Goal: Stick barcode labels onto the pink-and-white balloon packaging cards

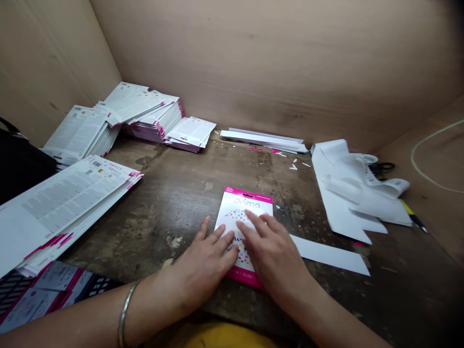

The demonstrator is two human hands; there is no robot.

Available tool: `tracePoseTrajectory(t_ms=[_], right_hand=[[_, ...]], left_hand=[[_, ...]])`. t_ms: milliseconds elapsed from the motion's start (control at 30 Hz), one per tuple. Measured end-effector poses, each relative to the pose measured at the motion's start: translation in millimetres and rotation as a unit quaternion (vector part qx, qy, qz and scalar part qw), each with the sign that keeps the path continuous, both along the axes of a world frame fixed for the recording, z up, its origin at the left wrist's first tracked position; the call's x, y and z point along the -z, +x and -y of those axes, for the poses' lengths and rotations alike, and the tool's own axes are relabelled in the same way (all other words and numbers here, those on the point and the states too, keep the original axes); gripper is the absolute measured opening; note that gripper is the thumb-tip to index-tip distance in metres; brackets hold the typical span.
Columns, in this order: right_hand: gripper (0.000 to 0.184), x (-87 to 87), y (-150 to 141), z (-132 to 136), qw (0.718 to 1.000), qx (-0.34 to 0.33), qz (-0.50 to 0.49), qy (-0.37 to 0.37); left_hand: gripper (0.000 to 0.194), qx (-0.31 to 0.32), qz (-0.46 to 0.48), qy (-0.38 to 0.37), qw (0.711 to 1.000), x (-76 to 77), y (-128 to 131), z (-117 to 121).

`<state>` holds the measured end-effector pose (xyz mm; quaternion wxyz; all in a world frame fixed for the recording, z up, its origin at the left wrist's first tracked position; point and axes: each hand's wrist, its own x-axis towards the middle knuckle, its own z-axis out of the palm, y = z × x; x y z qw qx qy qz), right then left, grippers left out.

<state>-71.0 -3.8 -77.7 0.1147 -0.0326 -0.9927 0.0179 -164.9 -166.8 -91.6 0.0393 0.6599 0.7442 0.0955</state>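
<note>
A white and pink printed packet [246, 200], marked "prima" and dotted with colours, lies face up on the dark worn tabletop [174, 193]. My left hand [206, 261] rests at its left edge, fingers spread and stretched out flat. On the packet's right half lies my right hand [273, 251], its fingers extended over the printed front and hiding part of it. Neither hand grips anything. Beside my right hand, a white paper strip [329, 253] stretches away to the right.
Stacks of flat printed packets [145, 111] stand at the back left, with a larger pile [72, 198] nearer. At right are curled white sheets [348, 188], black scissors [382, 167] and a yellow pen [411, 212]. White strips [263, 139] and scraps lie along the wooden back wall [275, 63].
</note>
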Motion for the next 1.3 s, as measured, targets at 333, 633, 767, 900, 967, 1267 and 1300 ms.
tracePoseTrajectory(t_ms=[333,633,767,900,967,1267,1300], right_hand=[[0.033,30.3,18.3,5.1,0.998,-0.012,-0.067,-0.016],[0.037,32.1,22.9,2.7,0.996,-0.002,-0.079,-0.046],[0.038,28.3,25.3,2.3,0.995,-0.001,-0.075,-0.068],[0.034,14.3,27.8,7.5,0.994,0.010,-0.071,-0.082],[0.032,5.0,30.4,11.7,0.992,0.036,-0.090,-0.079],[0.048,-14.9,46.5,15.1,0.922,0.187,-0.222,-0.255],[0.050,-16.5,46.7,13.1,0.893,0.197,-0.214,-0.342]], left_hand=[[0.038,-0.312,0.474,0.114,0.816,-23.2,-38.3,-19.3],[0.039,-0.382,0.676,-0.003,0.630,-36.8,-51.2,-47.9],[0.048,-0.362,0.704,0.031,0.611,-28.5,-32.8,-55.3],[0.049,-0.341,0.771,0.100,0.528,-20.5,-12.0,-53.1],[0.047,-0.312,0.787,0.140,0.513,-21.3,-3.6,-49.4],[0.074,-0.308,0.805,0.260,0.435,-42.0,31.4,-28.3],[0.076,-0.314,0.804,0.265,0.430,-42.7,33.0,-27.0]])
